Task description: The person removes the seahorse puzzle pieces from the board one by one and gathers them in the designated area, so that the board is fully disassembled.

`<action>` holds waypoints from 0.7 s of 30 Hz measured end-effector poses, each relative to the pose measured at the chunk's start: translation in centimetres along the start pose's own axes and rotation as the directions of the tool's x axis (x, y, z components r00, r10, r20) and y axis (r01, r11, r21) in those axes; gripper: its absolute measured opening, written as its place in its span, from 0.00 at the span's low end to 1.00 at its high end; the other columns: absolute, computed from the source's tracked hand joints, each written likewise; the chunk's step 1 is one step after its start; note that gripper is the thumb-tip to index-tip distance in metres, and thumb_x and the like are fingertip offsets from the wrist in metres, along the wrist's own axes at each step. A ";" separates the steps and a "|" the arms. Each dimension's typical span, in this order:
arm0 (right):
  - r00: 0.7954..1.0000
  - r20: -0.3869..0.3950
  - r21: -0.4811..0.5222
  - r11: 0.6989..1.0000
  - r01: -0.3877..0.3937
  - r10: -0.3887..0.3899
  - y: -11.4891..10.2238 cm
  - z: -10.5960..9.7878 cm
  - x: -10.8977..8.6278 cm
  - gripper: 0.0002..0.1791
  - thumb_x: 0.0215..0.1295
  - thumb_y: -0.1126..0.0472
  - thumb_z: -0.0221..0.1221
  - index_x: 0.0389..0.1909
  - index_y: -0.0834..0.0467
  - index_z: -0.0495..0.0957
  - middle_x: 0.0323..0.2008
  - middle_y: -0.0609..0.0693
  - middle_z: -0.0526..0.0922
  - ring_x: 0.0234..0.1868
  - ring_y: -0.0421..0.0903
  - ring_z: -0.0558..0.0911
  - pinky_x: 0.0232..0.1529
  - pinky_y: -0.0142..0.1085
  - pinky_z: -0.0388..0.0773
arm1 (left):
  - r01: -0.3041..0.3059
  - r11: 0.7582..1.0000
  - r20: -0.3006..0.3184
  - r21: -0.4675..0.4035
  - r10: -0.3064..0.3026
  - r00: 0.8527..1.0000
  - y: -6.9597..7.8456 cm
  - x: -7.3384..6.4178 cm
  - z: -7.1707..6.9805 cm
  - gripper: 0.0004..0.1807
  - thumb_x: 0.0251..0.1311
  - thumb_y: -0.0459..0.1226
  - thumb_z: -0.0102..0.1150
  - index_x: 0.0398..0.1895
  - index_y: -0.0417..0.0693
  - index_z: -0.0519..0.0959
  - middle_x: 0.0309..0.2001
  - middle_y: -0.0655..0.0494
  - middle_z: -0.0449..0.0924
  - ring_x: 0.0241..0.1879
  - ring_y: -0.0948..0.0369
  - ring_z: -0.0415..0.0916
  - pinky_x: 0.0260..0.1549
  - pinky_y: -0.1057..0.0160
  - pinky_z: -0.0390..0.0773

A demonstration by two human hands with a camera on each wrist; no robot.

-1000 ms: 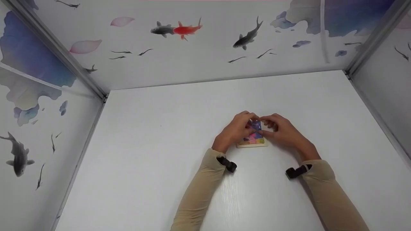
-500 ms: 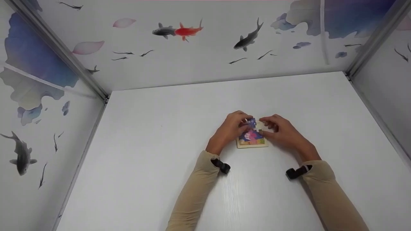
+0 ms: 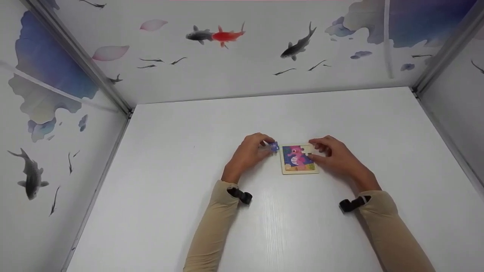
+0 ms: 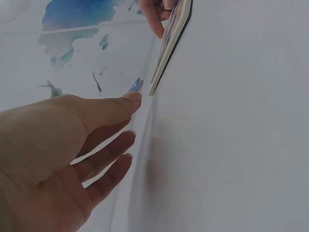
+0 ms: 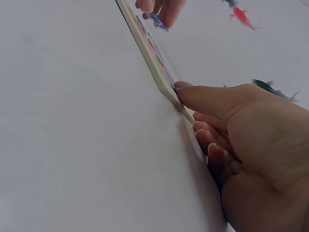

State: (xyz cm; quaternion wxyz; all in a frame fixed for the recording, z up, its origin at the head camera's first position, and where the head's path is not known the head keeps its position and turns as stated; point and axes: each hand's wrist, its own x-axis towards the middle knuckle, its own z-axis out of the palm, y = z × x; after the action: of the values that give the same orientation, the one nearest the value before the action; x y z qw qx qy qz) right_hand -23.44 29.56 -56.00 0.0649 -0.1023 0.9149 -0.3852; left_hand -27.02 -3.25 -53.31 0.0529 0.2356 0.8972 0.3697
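Observation:
A small square jigsaw puzzle board (image 3: pixel 300 173) with a pale wooden rim lies on the white table, showing a pink seahorse-like figure on blue. At its upper right a bare pale gap shows among the fitted pieces. My left hand (image 3: pixel 247 153) pinches a blue puzzle piece (image 3: pixel 274 146) between thumb and fingers, just off the board's left edge. The piece also shows at the fingertips in the right wrist view. My right hand (image 3: pixel 332 153) holds the board's right side, its thumb (image 5: pixel 203 99) on top and its other fingers curled at the edge.
The white table (image 3: pixel 181 181) extends around the board on all sides. Upright panels printed with fish and petals border it at the back (image 3: pixel 242 75), left and right. A black strap mount (image 3: pixel 240 195) sits on each wrist.
My left hand has drawn leftward off the board with the blue piece, uncovering the seahorse picture and the pale gap. My right hand stays at the board's right edge.

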 end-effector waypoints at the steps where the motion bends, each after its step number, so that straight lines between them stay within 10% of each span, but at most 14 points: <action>1: 1.000 -0.003 -0.002 1.000 0.005 -0.005 0.0 0.0 0.0 0.30 0.73 0.46 0.70 0.72 0.48 0.78 0.52 0.52 0.79 0.51 0.49 0.74 0.53 0.38 0.72 | 0.013 1.000 0.004 -0.006 -0.013 1.000 -0.2 -0.1 -0.1 0.17 0.73 0.37 0.69 0.63 0.51 0.86 0.59 0.56 0.86 0.59 0.57 0.82 0.61 0.57 0.82; 21: 1.000 0.001 -0.005 1.000 0.007 -0.007 -0.2 -0.1 -0.1 0.30 0.74 0.47 0.69 0.73 0.48 0.79 0.52 0.51 0.79 0.50 0.49 0.74 0.52 0.37 0.73 | 0.067 0.998 0.094 -0.019 -0.065 0.994 -0.6 -0.6 -0.4 0.18 0.74 0.38 0.68 0.65 0.49 0.85 0.58 0.53 0.80 0.58 0.57 0.77 0.63 0.58 0.80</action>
State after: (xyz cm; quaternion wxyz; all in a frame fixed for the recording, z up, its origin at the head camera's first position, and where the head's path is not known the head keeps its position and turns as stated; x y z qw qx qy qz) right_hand -23.39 29.56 -55.79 0.0637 -0.1056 0.9155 -0.3830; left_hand -26.79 -4.13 -53.49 0.1093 0.2224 0.8970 0.3661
